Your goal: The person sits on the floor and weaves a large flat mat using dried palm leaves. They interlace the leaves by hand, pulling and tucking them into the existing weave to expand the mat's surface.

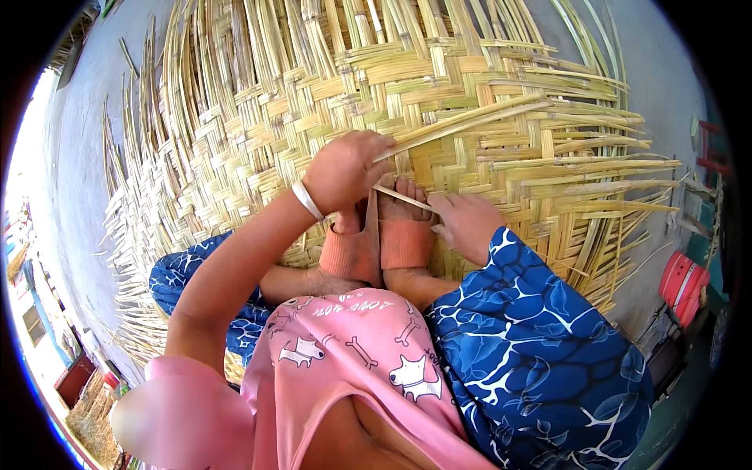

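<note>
My left hand (345, 168), a white bangle (307, 200) at its wrist, is closed around flat split-reed strips (470, 121) that slant up to the right over the woven mat. A thin pale reed strip (406, 198) runs from below my left hand to my right hand (470, 223), whose fingers pinch its lower end. My feet, in orange ribbed slide sandals (407, 244), stand side by side on the mat (423, 102). Between them rises a narrow dark upright piece (374, 235), perhaps a blade. The left fingertips are partly hidden.
Loose reed ends stick out along the mat's far, left and right edges. Grey floor (654, 86) surrounds it. A red bundle (684, 288) lies at the right. Patterned blue cloth (540, 313) covers my right knee.
</note>
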